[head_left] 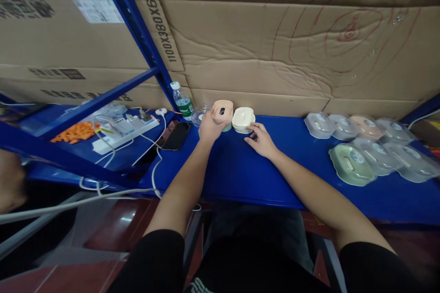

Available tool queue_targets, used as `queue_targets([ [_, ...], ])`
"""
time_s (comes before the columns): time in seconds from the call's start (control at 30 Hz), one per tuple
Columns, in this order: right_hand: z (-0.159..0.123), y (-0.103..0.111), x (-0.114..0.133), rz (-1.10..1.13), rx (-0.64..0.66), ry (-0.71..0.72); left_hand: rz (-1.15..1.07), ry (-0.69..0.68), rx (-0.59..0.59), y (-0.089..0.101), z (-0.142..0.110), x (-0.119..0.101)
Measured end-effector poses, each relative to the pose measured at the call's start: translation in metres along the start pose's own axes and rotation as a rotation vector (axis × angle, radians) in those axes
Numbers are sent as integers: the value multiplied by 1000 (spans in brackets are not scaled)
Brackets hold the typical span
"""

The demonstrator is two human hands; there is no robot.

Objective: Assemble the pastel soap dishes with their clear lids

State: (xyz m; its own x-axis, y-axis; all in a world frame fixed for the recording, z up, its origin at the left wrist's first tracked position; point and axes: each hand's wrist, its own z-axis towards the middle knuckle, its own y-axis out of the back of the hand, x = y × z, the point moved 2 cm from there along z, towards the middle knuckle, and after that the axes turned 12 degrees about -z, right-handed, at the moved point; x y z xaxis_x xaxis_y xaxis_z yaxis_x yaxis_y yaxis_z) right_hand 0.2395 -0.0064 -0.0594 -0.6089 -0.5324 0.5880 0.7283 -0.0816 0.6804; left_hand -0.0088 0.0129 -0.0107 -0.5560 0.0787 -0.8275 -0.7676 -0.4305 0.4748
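My left hand [210, 128] is closed around a peach-coloured plastic container [223, 106] with rounded corners and a dark slot in its face. Something pale green shows just under it, mostly hidden. Right beside it a cream lidded container [243, 118] stands on the blue table [247, 169]. My right hand [261, 140] touches the near right edge of the cream container with its fingertips, thumb and fingers apart. Behind my left hand a clear round plastic piece [198, 114] is partly covered.
At the right sit several wrapped lidded containers, one of them green [352, 165]. A water bottle [183, 101] and a phone [176, 136] lie left of my hands. Beyond the blue frame post are power strips [125, 133] and orange pieces [76, 132]. Another person's blurred hand [12, 181] shows far left.
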Motion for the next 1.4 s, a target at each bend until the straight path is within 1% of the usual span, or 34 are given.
queue_targets([
  [0.07, 1, 13, 4, -85, -5, 40, -14, -2, 13, 0, 0, 1],
  [0.1, 3, 23, 5, -143, -19, 70, -14, 0, 15, 0, 0, 1],
  [0.13, 5, 35, 5, -208, -53, 104, -9, 4, 15, 0, 0, 2],
  [0.17, 7, 50, 3, -263, -112, 117, -3, 9, 15, 0, 0, 2],
  [0.2, 9, 66, -1, -303, -180, 102, 2, 11, 13, 0, 0, 3],
  [0.27, 13, 99, -17, -390, -314, -4, 1, 6, 8, 0, 1, 3],
  [0.3, 13, 114, -28, -461, -342, -65, -3, 1, 8, -1, 1, 3],
  [0.33, 12, 128, -41, -555, -341, -129, -7, -3, 8, -1, 1, 3],
  [0.4, 5, 148, -66, -760, -281, -291, -6, 2, 9, -1, 1, 2],
  [0.47, -5, 160, -88, -916, -201, -479, 7, 16, 11, -1, 0, 1],
  [0.53, -15, 162, -99, -983, -84, -595, 24, 26, 10, -1, -1, 1],
  [0.6, -21, 156, -99, -1001, -4, -611, 31, 24, 6, -1, -2, 0],
  [0.67, -21, 146, -89, -999, 12, -548, 25, 13, -9, 0, -2, -1],
  [0.73, -18, 136, -75, -985, -17, -466, 11, -3, -44, 1, -3, -3],
  [0.8, -15, 130, -62, -962, -40, -422, -11, -33, -95, 3, -3, -4],
  [0.83, -14, 128, -58, -941, -31, -421, -26, -61, -121, 3, -3, -6],
  [0.9, -13, 125, -54, -874, 40, -419, -67, -154, -172, 3, -3, -8],
  [0.97, -13, 124, -52, -797, 130, -385, -107, -286, -200, 1, -5, -11],
  [1.0, -12, 124, -52, -760, 166, -342, -122, -358, -198, -1, -7, -13],
  [1.07, -11, 121, -48, -675, 215, -210, -138, -490, -155, -7, -12, -17],
  [1.13, -10, 118, -42, -559, 237, -80, -129, -604, -67, -15, -20, -21],
  [1.2, -9, 116, -34, -440, 218, -13, -108, -686, 42, -24, -29, -26],
  [1.23, -8, 116, -31, -390, 186, -6, -97, -711, 93, -28, -34, -28],
  [1.3, -6, 118, -25, -297, 81, -22, -89, -729, 166, -33, -42, -31],
  [1.37, -6, 121, -20, -165, -32, -77, -89, -717, 202, -36, -47, -33],
  [1.4, -6, 123, -18, -66, -65, -119, -88, -713, 219, -37, -49, -34],
])
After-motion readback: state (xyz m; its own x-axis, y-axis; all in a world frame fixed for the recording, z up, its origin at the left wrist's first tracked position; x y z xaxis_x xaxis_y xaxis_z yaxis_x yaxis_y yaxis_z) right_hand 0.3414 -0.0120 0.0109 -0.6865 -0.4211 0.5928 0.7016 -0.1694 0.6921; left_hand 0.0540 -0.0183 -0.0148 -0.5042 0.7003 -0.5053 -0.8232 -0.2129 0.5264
